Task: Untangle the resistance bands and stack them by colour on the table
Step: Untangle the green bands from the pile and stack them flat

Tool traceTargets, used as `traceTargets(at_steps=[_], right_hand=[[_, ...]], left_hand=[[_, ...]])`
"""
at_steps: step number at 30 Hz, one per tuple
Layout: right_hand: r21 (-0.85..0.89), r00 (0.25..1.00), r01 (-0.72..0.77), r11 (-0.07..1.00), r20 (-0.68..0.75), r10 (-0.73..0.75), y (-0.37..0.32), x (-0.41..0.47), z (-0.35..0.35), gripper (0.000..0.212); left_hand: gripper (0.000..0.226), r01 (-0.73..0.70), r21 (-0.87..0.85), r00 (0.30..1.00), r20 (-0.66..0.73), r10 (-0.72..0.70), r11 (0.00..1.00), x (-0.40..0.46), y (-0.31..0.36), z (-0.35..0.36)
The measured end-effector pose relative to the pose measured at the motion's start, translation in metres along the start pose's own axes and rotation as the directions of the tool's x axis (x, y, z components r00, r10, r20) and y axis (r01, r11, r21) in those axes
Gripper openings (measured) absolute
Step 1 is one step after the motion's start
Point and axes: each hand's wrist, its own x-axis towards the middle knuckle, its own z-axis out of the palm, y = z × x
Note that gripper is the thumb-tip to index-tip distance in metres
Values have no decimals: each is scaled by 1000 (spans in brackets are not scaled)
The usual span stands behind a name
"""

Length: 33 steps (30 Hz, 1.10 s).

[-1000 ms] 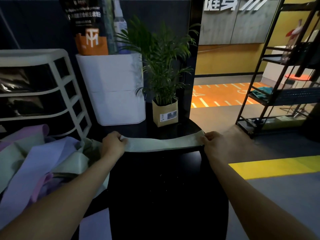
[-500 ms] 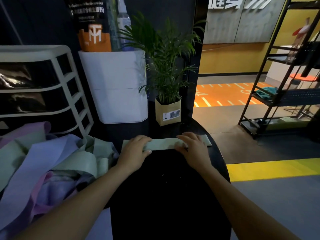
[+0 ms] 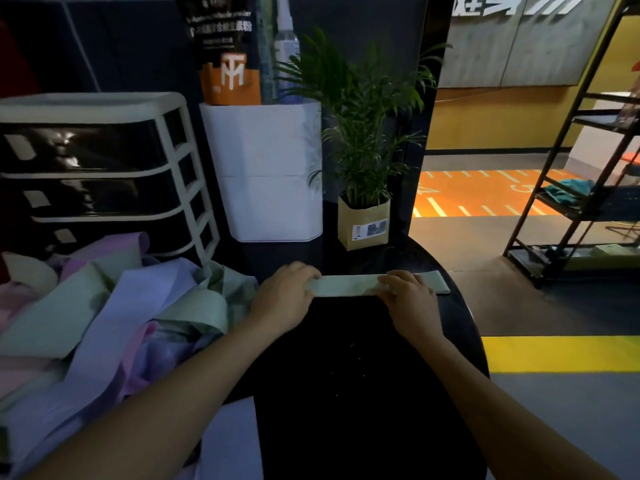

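From my feed: tangled pile of bands [image 3: 104, 313] heaped at left, then my left hand [image 3: 284, 299] and right hand [image 3: 410, 301], both flat with fingers pressing the folded pale green band [image 3: 349, 285] lying on the dark surface [image 3: 346, 375] before the potted plant [image 3: 363, 188].

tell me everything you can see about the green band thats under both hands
The green band is a pale sage strip, matte and fabric-like, lying flat and straight across the far edge of the black round table, in front of the potted plant. It looks folded or doubled, though layers are hard to tell. The left hand rests on its left end, the right hand presses near the middle; its right end lies free.
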Motion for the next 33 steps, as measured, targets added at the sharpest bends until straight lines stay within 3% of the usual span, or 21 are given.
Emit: traceTargets(at_steps=[5, 11, 15, 18, 22, 25, 28, 33], right_hand=[[142, 997, 79, 987, -23, -76, -67, -6, 19, 32], [352, 974, 198, 915, 37, -225, -138, -16, 36, 33], [361, 938, 228, 904, 168, -304, -167, -28, 50, 58], [331, 938, 206, 921, 201, -282, -179, -34, 60, 56], [308, 949, 276, 911, 64, -309, -195, -34, 50, 12], [362, 953, 297, 884, -53, -299, -209, -25, 26, 19], [474, 963, 258, 842, -56, -263, -229, -17, -3, 19], [665, 984, 176, 726, -94, -152, -259, -2, -28, 17]], left_hand=[[25, 4, 147, 998, -56, 5, 989, -21, -9, -51], [20, 27, 171, 997, -80, -14, 985, -62, -34, -98], [8, -9, 91, 996, -83, 17, 996, -86, -53, -112], [24, -2, 87, 997, -77, 9, 996, -100, -63, -119], [71, 37, 25, 999, -26, -37, 999, -121, -73, -133], [51, 37, -80, 995, -86, -44, 996, -127, -83, -139], [27, 54, -181, 980, -181, -87, 982, -130, -96, -144], [35, 83, -258, 941, -297, -161, 963, -137, -105, -156]])
